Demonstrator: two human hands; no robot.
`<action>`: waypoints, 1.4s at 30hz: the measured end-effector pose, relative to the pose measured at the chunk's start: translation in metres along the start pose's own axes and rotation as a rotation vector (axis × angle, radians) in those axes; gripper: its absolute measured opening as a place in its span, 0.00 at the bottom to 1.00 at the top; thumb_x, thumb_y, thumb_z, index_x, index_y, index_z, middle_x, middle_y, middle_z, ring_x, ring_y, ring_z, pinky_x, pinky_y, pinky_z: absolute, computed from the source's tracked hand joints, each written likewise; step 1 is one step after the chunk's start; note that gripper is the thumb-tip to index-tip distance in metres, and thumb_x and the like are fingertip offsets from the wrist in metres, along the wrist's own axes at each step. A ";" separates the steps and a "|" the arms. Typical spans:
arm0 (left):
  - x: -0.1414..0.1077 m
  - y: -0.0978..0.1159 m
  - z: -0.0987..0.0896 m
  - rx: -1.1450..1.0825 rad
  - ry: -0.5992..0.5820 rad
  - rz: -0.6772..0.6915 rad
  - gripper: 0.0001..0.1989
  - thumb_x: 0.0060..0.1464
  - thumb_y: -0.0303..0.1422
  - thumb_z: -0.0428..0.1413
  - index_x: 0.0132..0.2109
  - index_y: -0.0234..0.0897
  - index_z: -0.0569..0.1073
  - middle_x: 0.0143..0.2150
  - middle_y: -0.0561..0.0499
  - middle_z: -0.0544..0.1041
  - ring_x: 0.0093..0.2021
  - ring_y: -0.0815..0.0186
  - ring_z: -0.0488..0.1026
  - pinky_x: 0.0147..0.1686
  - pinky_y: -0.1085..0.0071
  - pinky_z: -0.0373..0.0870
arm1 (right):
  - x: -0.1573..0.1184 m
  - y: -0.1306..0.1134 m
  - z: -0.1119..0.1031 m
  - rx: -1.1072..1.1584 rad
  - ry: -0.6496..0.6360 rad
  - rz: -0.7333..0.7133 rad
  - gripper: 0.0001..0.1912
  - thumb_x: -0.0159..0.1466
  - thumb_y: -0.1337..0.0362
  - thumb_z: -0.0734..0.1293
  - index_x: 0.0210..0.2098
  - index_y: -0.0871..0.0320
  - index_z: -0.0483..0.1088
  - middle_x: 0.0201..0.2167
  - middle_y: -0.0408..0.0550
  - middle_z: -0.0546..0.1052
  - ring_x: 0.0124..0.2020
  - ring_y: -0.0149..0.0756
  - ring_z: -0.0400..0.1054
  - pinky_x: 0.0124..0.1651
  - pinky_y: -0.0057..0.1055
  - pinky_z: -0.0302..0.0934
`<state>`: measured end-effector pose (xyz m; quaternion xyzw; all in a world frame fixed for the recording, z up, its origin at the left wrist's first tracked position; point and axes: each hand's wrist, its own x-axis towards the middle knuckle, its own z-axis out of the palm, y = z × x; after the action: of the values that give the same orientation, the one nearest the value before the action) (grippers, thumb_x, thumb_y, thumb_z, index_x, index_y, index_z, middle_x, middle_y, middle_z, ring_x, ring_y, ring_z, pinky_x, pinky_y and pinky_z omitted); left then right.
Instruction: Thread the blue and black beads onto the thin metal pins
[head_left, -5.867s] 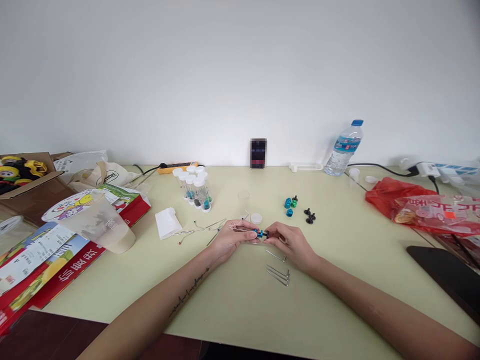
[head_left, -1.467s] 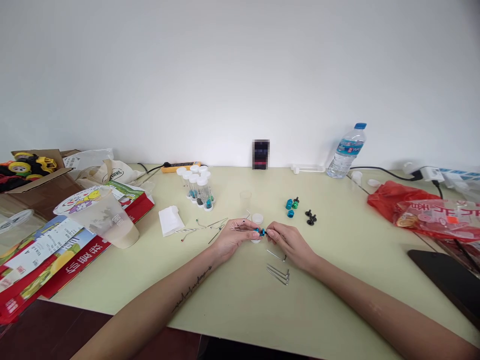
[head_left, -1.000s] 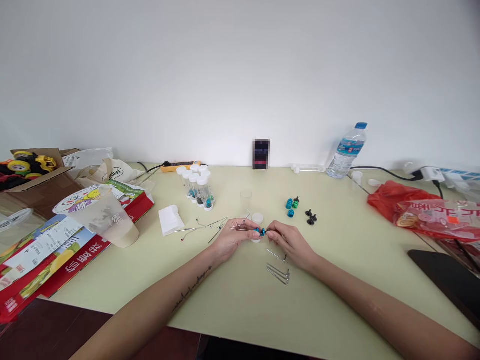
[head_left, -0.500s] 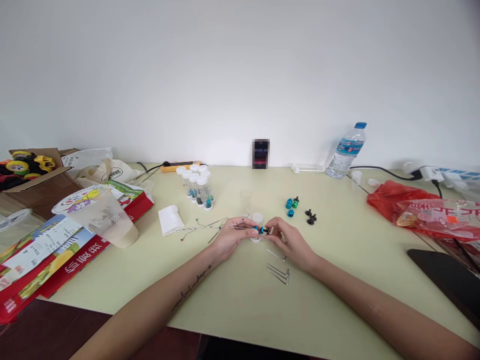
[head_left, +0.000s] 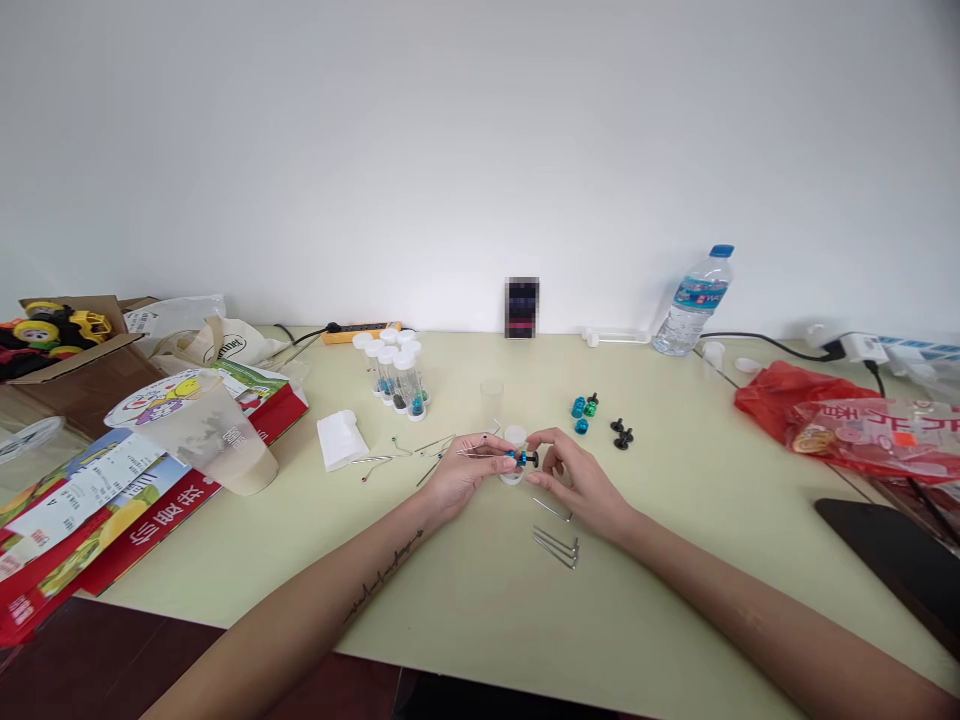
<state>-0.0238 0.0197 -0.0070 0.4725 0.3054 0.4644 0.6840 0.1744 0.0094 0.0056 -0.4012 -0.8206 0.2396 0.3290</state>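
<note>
My left hand (head_left: pixel 466 472) pinches a small blue metal part with a black flat-headed end (head_left: pixel 531 460), held level and pointing right. Thin metal pins (head_left: pixel 474 454) also stick out between its fingers. Just right of the black end, my right hand (head_left: pixel 576 478) has its thumb and forefinger parted, with nothing visible between them. Behind the fingers stands a white-capped clear tube (head_left: pixel 515 437), partly covered by the left hand. An L-shaped hex key (head_left: pixel 553 509) lies under the right hand, with several more hex keys (head_left: pixel 556 547) nearer the front edge.
Blue and green small parts (head_left: pixel 579 407) and black knobs (head_left: pixel 622 434) lie to the right. White-capped tubes (head_left: pixel 397 375) stand at back left, beside a white packet (head_left: pixel 342 440) and thin metal rods (head_left: pixel 376 459). A drink cup (head_left: pixel 236 450) leans at far left; a water bottle (head_left: pixel 691 302) tilts against the wall.
My right thumb and forefinger have come off the black end and spread apart. My left hand keeps the blue part in nearly the same place.
</note>
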 end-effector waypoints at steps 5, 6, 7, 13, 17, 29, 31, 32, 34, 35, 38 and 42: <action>0.000 0.000 0.000 0.013 0.009 0.004 0.14 0.40 0.29 0.64 0.38 0.31 0.75 0.35 0.45 0.78 0.37 0.62 0.74 0.44 0.64 0.65 | 0.000 -0.001 0.001 -0.025 -0.005 -0.008 0.12 0.68 0.56 0.53 0.37 0.55 0.62 0.32 0.44 0.68 0.27 0.32 0.62 0.30 0.30 0.58; 0.001 0.000 -0.001 0.007 0.011 0.007 0.14 0.41 0.30 0.64 0.38 0.31 0.75 0.35 0.45 0.77 0.37 0.62 0.74 0.44 0.63 0.65 | 0.000 -0.001 0.001 -0.006 0.009 -0.010 0.10 0.67 0.56 0.55 0.39 0.54 0.61 0.35 0.45 0.68 0.27 0.31 0.63 0.30 0.30 0.58; 0.001 0.000 -0.001 0.001 0.011 0.011 0.14 0.41 0.30 0.64 0.38 0.32 0.75 0.36 0.45 0.77 0.37 0.62 0.74 0.45 0.63 0.65 | 0.000 -0.001 0.002 0.016 0.024 -0.015 0.10 0.66 0.56 0.57 0.43 0.53 0.59 0.40 0.47 0.67 0.27 0.30 0.63 0.30 0.30 0.59; 0.001 0.000 -0.001 0.014 0.009 0.010 0.14 0.39 0.29 0.65 0.37 0.32 0.76 0.35 0.45 0.77 0.37 0.62 0.74 0.44 0.63 0.66 | 0.000 0.000 0.001 0.003 0.041 -0.053 0.10 0.67 0.57 0.55 0.43 0.53 0.61 0.41 0.48 0.66 0.30 0.32 0.64 0.34 0.32 0.60; 0.001 0.001 0.000 0.015 0.022 0.007 0.14 0.39 0.30 0.65 0.37 0.32 0.76 0.36 0.44 0.77 0.37 0.62 0.74 0.44 0.63 0.66 | 0.001 0.002 0.002 0.012 0.028 -0.060 0.08 0.68 0.58 0.54 0.39 0.54 0.61 0.39 0.47 0.66 0.28 0.31 0.63 0.33 0.32 0.60; 0.001 0.002 -0.001 0.010 0.025 0.003 0.15 0.39 0.30 0.65 0.37 0.32 0.76 0.36 0.45 0.77 0.37 0.62 0.74 0.46 0.62 0.65 | 0.002 0.003 0.003 0.008 0.036 -0.064 0.08 0.67 0.59 0.56 0.44 0.52 0.61 0.43 0.48 0.67 0.31 0.32 0.65 0.36 0.34 0.62; 0.001 0.001 -0.001 -0.010 0.030 -0.001 0.14 0.39 0.31 0.65 0.37 0.32 0.76 0.36 0.45 0.77 0.37 0.62 0.74 0.46 0.62 0.65 | 0.002 0.003 0.003 0.017 0.065 -0.070 0.15 0.64 0.58 0.60 0.50 0.51 0.57 0.48 0.50 0.64 0.29 0.30 0.65 0.37 0.35 0.62; 0.001 0.001 -0.001 -0.012 0.029 -0.002 0.14 0.39 0.31 0.65 0.37 0.32 0.76 0.37 0.45 0.77 0.37 0.62 0.74 0.46 0.61 0.65 | 0.002 0.003 0.003 0.016 0.071 -0.073 0.18 0.63 0.58 0.62 0.52 0.51 0.56 0.50 0.51 0.63 0.29 0.30 0.65 0.38 0.36 0.63; 0.000 0.001 -0.001 0.002 0.021 0.002 0.14 0.40 0.30 0.65 0.37 0.32 0.76 0.37 0.44 0.77 0.37 0.62 0.74 0.45 0.62 0.65 | 0.001 0.002 0.002 0.013 0.065 -0.065 0.18 0.64 0.57 0.61 0.51 0.51 0.56 0.49 0.51 0.63 0.30 0.31 0.65 0.38 0.36 0.62; 0.000 0.001 0.000 0.011 0.017 0.005 0.14 0.40 0.30 0.65 0.37 0.32 0.76 0.37 0.44 0.77 0.37 0.62 0.74 0.45 0.63 0.65 | 0.001 0.001 0.002 0.010 0.058 -0.056 0.15 0.65 0.57 0.59 0.49 0.52 0.58 0.47 0.50 0.65 0.31 0.32 0.65 0.38 0.35 0.62; 0.000 0.000 0.001 0.018 0.015 0.009 0.14 0.39 0.30 0.65 0.36 0.32 0.76 0.35 0.45 0.77 0.37 0.62 0.74 0.44 0.63 0.65 | 0.001 0.001 0.000 -0.013 0.016 -0.025 0.13 0.69 0.57 0.51 0.39 0.55 0.63 0.36 0.48 0.69 0.32 0.34 0.64 0.37 0.33 0.60; 0.001 0.001 -0.001 0.001 0.028 0.004 0.14 0.39 0.30 0.65 0.37 0.32 0.76 0.36 0.45 0.77 0.37 0.62 0.74 0.45 0.62 0.65 | 0.002 0.002 0.001 0.000 0.037 -0.030 0.11 0.67 0.56 0.55 0.39 0.54 0.63 0.36 0.47 0.68 0.30 0.33 0.64 0.35 0.33 0.60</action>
<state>-0.0242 0.0211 -0.0066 0.4671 0.3142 0.4719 0.6785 0.1737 0.0120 0.0045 -0.3932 -0.8202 0.2271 0.3479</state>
